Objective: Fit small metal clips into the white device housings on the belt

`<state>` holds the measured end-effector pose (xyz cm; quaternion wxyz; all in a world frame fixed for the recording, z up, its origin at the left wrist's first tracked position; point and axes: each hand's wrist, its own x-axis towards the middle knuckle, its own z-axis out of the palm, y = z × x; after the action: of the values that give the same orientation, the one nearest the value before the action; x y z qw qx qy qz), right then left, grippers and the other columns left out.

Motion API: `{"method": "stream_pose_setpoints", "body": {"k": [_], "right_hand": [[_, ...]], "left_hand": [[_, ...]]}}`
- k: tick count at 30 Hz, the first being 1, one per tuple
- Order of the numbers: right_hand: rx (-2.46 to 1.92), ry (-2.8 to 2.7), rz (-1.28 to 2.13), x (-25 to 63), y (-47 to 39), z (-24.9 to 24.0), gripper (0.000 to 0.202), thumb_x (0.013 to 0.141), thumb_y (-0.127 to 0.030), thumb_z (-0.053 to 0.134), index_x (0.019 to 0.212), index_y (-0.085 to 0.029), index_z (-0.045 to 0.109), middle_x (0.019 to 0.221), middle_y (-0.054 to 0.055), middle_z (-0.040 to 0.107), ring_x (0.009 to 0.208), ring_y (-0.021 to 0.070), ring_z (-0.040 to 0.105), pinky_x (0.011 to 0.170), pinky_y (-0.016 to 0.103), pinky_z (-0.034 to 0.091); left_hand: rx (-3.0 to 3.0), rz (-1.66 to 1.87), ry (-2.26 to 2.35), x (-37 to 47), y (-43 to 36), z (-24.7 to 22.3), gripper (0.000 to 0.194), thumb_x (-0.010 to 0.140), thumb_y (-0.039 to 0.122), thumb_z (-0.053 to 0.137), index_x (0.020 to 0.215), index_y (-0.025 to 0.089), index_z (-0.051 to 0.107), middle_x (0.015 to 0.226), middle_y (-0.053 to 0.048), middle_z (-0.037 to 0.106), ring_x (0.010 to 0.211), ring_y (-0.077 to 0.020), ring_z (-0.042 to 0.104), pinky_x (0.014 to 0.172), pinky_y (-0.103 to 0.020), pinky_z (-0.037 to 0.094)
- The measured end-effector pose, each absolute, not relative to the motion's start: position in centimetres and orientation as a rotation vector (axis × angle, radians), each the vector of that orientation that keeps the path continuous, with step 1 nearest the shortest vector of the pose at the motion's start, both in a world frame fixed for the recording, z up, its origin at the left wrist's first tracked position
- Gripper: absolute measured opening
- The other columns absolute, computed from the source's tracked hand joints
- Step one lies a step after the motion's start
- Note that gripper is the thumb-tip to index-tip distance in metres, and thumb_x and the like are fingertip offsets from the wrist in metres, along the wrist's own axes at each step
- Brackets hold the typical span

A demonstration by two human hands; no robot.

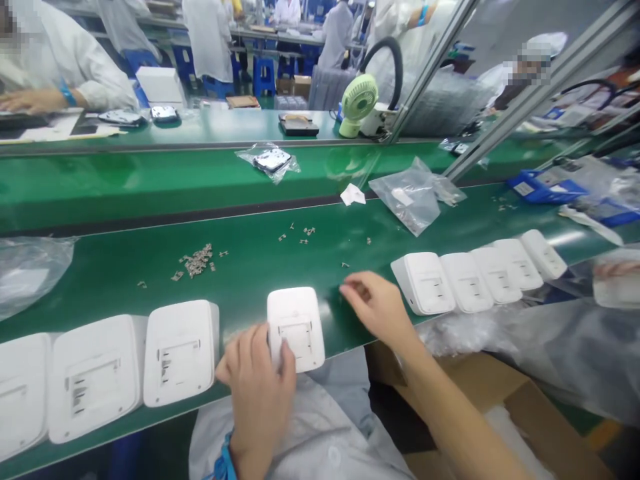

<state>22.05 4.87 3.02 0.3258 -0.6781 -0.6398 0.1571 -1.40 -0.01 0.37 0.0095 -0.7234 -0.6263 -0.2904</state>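
Observation:
My left hand [260,380] is wrapped round the left side of a white plastic device [297,328] at the table's front edge, its thumb on the recessed panel. To the right, my right hand [373,303] hovers over the green table [250,263] with fingers curled together; whatever they hold, if anything, is too small to make out. Behind my left hand lies a pile of small metal pieces [198,261], with a few loose ones [307,233] farther right. More white devices [181,352] stand in a row at the left.
Several white devices [429,283] line the right side. Clear plastic bags [411,197] and a blue tray [545,187] lie behind them. An open cardboard box [545,427] is below the table at the right. Co-workers and a green fan [359,100] are across the bench.

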Motion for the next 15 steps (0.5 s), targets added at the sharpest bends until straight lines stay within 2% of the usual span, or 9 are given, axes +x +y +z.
{"method": "stream_pose_setpoints", "body": {"k": [3, 5, 8, 12, 15], "right_hand": [[-2.053, -1.626, 0.148, 25.8, 10.1, 2.9, 0.009, 0.092, -0.023, 0.059, 0.095, -0.019, 0.066, 0.093, 0.006, 0.067, 0.083, 0.0188, 0.065, 0.083, 0.032, 0.05], [-2.171, -1.56, 0.08, 27.6, 12.8, 2.6, 0.01, 0.09, -0.019, 0.059, 0.097, -0.017, 0.066, 0.101, 0.01, 0.066, 0.092, 0.0225, 0.064, 0.087, 0.035, 0.049], [-2.266, -1.448, 0.036, 28.9, 14.9, 1.6, 0.01, 0.089, -0.017, 0.059, 0.095, -0.015, 0.066, 0.102, 0.015, 0.063, 0.094, 0.0279, 0.063, 0.083, 0.039, 0.047], [-2.26, -1.445, 0.031, 29.3, 14.9, 0.4, 0.013, 0.091, -0.014, 0.053, 0.087, -0.017, 0.065, 0.092, 0.014, 0.063, 0.088, 0.0279, 0.063, 0.08, 0.039, 0.045], [-2.139, -1.534, 0.042, 29.4, 14.5, 0.0, 0.012, 0.089, -0.015, 0.054, 0.089, -0.018, 0.066, 0.093, 0.012, 0.066, 0.088, 0.0266, 0.063, 0.082, 0.039, 0.047]], "left_hand": [[-2.131, -0.895, -1.982, -2.1, 0.1, 0.2, 0.029, 0.094, 0.029, 0.053, 0.118, 0.013, 0.057, 0.118, -0.016, 0.062, 0.114, -0.0348, 0.049, 0.098, -0.051, 0.037], [-2.059, -0.903, -1.972, -2.6, 0.1, 0.0, 0.032, 0.094, 0.032, 0.053, 0.117, 0.012, 0.059, 0.119, -0.018, 0.059, 0.116, -0.0356, 0.047, 0.101, -0.052, 0.038], [-1.961, -0.905, -1.955, -3.6, 0.1, -0.2, 0.036, 0.092, 0.036, 0.056, 0.116, 0.009, 0.06, 0.12, -0.021, 0.055, 0.119, -0.0366, 0.048, 0.104, -0.055, 0.038], [-1.899, -0.922, -1.926, -4.8, 0.0, -0.2, 0.038, 0.089, 0.037, 0.06, 0.115, 0.008, 0.062, 0.12, -0.022, 0.054, 0.123, -0.0382, 0.048, 0.106, -0.057, 0.039], [-1.904, -0.936, -1.907, -5.3, 0.1, -0.2, 0.036, 0.089, 0.035, 0.061, 0.115, 0.01, 0.062, 0.119, -0.02, 0.055, 0.122, -0.037, 0.049, 0.106, -0.057, 0.039]]}}
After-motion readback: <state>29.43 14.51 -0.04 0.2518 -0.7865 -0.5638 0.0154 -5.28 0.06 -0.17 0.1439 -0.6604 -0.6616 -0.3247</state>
